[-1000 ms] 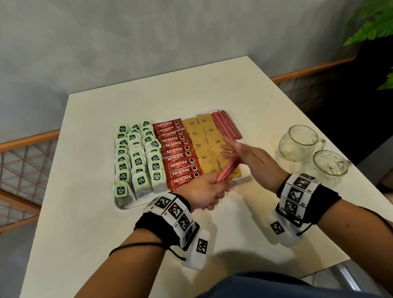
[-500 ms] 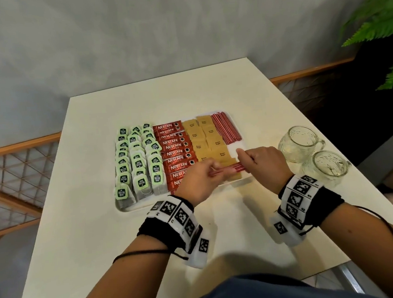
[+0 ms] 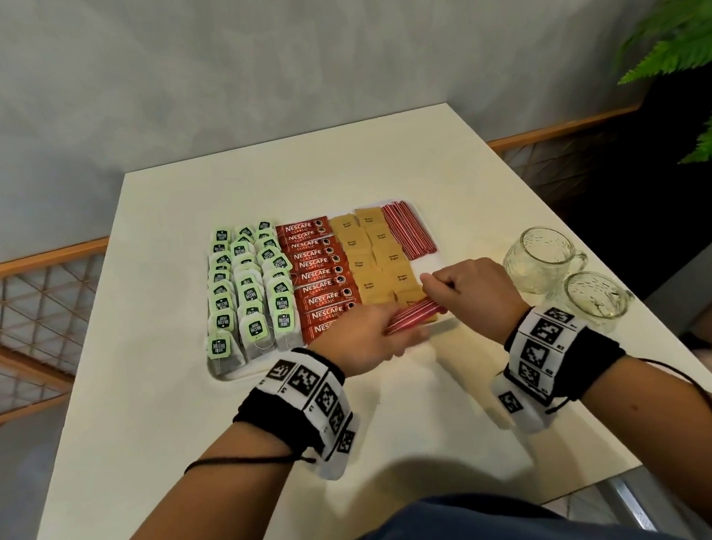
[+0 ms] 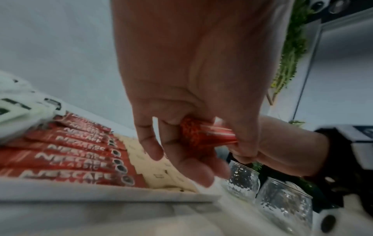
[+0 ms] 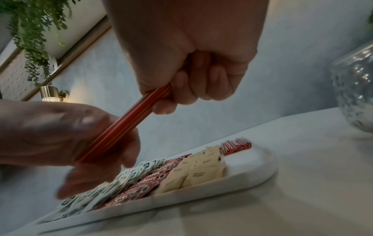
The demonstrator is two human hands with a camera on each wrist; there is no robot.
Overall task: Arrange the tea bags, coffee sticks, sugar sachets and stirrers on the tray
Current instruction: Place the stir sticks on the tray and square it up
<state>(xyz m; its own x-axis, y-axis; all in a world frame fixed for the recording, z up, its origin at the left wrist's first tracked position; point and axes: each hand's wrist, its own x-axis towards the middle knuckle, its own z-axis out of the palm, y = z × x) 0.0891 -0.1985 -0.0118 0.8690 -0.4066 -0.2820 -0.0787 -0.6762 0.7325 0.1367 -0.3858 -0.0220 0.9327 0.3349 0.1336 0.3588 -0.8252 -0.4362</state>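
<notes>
Pale counter (image 3: 444, 167) against a grey wall fills the head view, with a white tray (image 3: 225, 373) at centre frame. On the tray lie three columns of green-tagged tea bags (image 3: 247, 296), one column of red coffee sticks (image 3: 316, 273), two columns of tan sugar sachets (image 3: 372, 255), and a laid group of red stirrers (image 3: 408, 228) at its upper right. Two glass mugs (image 3: 538, 260) stand right of the tray, apart from it.

Compared with a second earlier, the loose bundle of stirrers (image 3: 412, 318) has turned from a steep diagonal to nearly level, low over the tray's near right corner. The left hand (image 3: 362, 340) has come forward and its grip grasps one end of the bundle; the right hand (image 3: 470, 296) has clenched its grip around the other end, fingers (image 5: 201, 83) curled, as the right wrist view confirms.

Judged from this, the bundle is being squared between both hands before being laid in the bare strip below the placed stirrers; that appears to be the last group to set down.
</notes>
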